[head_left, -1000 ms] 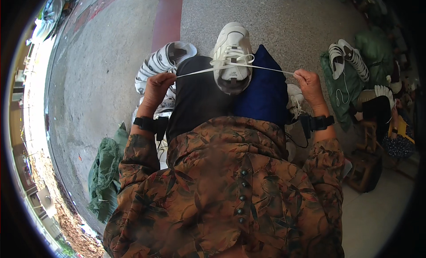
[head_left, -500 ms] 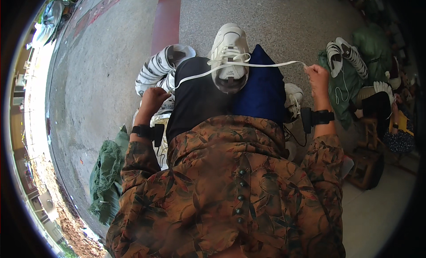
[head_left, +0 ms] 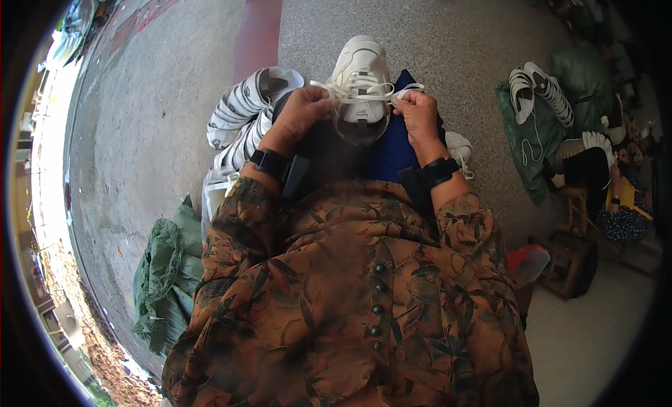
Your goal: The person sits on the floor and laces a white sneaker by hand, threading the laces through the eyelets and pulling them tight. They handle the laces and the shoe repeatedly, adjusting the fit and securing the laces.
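A white sneaker (head_left: 360, 60) rests on my lap, its toe pointing away from me. A white shoelace (head_left: 374, 90) runs through its eyelets and spreads out to both sides. My left hand (head_left: 308, 109), closed in a pinch, holds the lace at the shoe's left side. On the right side, my right hand (head_left: 420, 116) pinches the other part of the lace between thumb and fingers. Both fingertips are close to the shoe's upper. A dark blue cloth (head_left: 392, 151) lies beneath the shoe over my thigh.
Stacked white shoes (head_left: 238, 109) stand on the floor to the left. Another white shoe (head_left: 458, 151) is by my right leg. Further right, a pair of striped shoes (head_left: 539, 92) lies on a green sack (head_left: 521, 144), near a seated person (head_left: 623, 204). A green bag (head_left: 164, 274) lies at left.
Both hands have come inward from wide apart to the shoe's sides. The lace, stretched out straight before, is now gathered close to the shoe.
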`<action>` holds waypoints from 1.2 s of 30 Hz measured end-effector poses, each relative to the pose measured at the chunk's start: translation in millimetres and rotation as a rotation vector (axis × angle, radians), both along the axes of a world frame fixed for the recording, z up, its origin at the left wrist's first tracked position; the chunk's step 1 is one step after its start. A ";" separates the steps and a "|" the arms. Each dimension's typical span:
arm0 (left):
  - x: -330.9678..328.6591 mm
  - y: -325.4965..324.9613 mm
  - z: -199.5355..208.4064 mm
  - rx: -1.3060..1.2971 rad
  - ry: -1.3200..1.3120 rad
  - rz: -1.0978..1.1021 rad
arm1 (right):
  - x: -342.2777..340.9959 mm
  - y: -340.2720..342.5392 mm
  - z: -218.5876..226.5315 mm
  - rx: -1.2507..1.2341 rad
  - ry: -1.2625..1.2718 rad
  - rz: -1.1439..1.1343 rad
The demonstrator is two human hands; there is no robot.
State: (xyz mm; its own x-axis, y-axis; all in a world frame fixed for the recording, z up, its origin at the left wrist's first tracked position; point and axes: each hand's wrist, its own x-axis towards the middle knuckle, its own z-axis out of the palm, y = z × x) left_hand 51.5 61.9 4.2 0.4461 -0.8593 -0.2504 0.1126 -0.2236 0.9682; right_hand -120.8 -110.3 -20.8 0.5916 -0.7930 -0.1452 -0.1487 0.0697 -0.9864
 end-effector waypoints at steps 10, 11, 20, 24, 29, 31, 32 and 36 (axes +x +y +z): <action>1.1 0.4 -12.4 -0.012 -0.127 -0.026 | 10.9 8.8 -4.9 -0.804 0.279 0.055; -0.6 0.9 -12.4 -0.017 -0.115 -0.022 | 11.2 7.1 -3.2 -0.756 0.300 0.083; -37.7 -14.4 14.7 0.011 -0.105 -0.159 | 8.0 10.0 16.4 -0.523 0.297 0.070; -53.9 -30.4 24.3 0.078 -0.189 -0.172 | 4.4 24.6 12.4 -1.025 0.390 0.139; -62.0 -51.1 15.9 0.124 -0.329 -0.151 | 2.3 25.8 1.8 -1.019 0.413 0.149; -58.9 -61.8 -4.3 0.079 -0.582 -0.169 | 2.9 25.3 0.3 -0.957 0.401 0.121; -52.6 -67.8 -29.3 0.031 -0.795 -0.183 | 4.6 26.5 0.9 -0.916 0.382 0.117; -56.6 -81.9 -44.6 0.043 -1.178 -0.176 | 3.1 26.8 3.7 -0.862 0.352 0.071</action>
